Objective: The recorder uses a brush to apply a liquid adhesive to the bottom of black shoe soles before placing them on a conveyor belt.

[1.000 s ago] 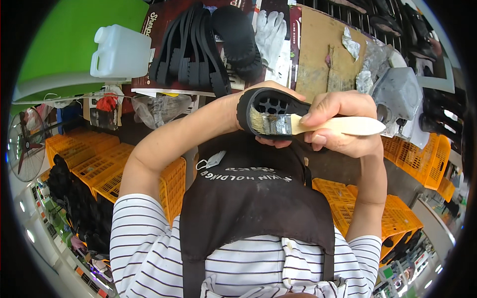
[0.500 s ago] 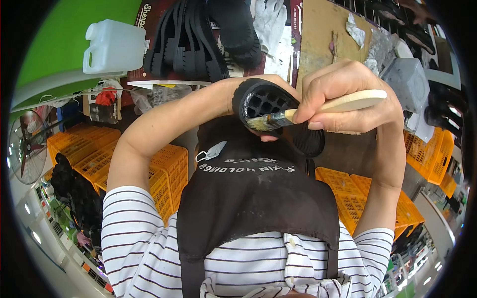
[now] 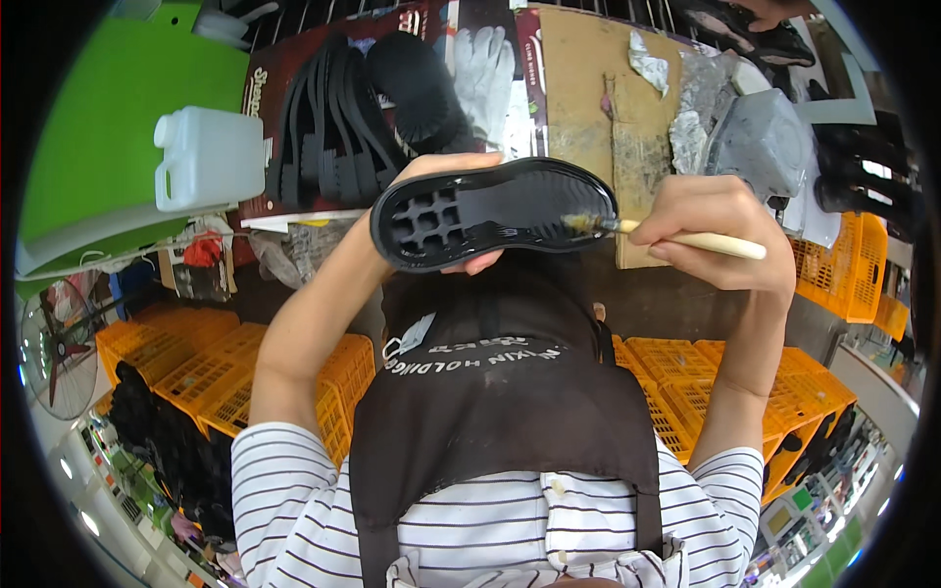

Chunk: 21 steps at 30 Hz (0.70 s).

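A black shoe sole (image 3: 500, 208) is held level in front of my chest, its hollow side up, with a grid of square cavities at the left end. My left hand (image 3: 443, 167) grips it from beneath; a thumb shows along the far edge and fingertips at the near edge, the rest being hidden. Between the closed fingers of my right hand (image 3: 720, 220) is a brush (image 3: 733, 245) with a pale handle. Its bristles touch the inside of the sole near the right end. The inner surface and rim look wet and shiny.
More black soles (image 3: 333, 127) lean together on the bench, beside another sole (image 3: 417, 88) and white gloves (image 3: 482, 83). A white jug (image 3: 211, 157) stands left. Stained cardboard (image 3: 578, 93) and a translucent container (image 3: 763, 142) are right. Orange crates (image 3: 686, 363) flank me below.
The sole has turned from tilted and end-on to level and lengthwise. The brush has moved from the gridded end to the opposite end, and my right hand has lowered slightly.
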{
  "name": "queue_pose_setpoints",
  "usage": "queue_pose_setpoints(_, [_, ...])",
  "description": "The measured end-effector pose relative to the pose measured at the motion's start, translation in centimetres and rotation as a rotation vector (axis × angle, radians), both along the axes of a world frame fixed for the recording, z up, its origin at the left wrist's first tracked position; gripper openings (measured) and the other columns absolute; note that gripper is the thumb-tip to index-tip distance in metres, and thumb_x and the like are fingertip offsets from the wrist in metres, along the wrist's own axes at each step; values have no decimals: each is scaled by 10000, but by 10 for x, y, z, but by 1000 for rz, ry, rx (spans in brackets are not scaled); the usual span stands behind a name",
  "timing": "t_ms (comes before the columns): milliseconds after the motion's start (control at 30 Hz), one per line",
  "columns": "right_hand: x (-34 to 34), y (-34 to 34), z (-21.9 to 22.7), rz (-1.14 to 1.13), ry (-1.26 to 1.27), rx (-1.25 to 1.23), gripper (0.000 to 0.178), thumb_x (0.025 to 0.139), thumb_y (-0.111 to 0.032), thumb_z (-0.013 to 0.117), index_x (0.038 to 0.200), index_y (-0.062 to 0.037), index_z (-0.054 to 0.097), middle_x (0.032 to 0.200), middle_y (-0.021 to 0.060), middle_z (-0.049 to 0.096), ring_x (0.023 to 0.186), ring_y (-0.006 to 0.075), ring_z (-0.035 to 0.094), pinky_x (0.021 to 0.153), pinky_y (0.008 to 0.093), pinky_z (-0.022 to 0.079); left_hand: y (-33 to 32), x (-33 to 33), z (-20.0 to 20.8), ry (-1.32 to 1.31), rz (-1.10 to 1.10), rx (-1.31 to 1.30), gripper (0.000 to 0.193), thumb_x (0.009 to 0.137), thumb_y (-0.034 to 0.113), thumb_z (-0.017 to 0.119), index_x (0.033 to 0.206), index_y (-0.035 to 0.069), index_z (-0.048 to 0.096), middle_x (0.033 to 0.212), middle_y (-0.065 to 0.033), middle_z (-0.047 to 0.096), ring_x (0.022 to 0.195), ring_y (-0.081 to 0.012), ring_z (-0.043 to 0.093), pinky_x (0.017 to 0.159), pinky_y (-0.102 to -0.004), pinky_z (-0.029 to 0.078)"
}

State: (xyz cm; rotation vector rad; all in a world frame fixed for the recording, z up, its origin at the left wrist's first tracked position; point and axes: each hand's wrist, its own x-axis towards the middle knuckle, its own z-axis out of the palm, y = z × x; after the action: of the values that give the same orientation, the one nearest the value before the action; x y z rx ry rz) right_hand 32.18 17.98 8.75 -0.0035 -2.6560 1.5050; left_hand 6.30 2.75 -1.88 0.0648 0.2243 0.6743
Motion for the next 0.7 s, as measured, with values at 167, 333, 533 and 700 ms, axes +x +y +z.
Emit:
queue_pose_setpoints(167, [-8,-27,-5,-132,244,17,246,718,-2,721,957,-55,696,796,77,619,696,201,608,608,285,481,-3,15,22,31,110,-126,674,967,474,244,1031,-110,574,666,-329,565,409,-290,512,342,-317,401])
queue_pose_setpoints(333, [-15,-26,-28,-181,233,-18,274,693,15,731,952,-71,702,806,78,621,705,200,602,595,290,476,-5,27,26,63,130,-105,634,975,439,267,994,-117,570,656,-319,567,436,-306,532,372,-317,428])
queue_pose_setpoints(533, [15,-9,-40,-368,66,123,182,762,14,678,940,-22,687,799,96,635,733,204,620,634,301,481,-15,29,29,257,231,-118,694,966,475,214,1043,-130,545,639,-322,554,467,-324,567,373,-321,467])
queue_pose_setpoints(700, [16,-33,-52,-734,-15,-3,125,823,-86,671,911,2,680,711,54,638,604,112,594,547,237,466,-22,42,32,472,371,-12,560,975,408,304,1077,-90,539,743,-263,604,555,-313,603,543,-372,519])
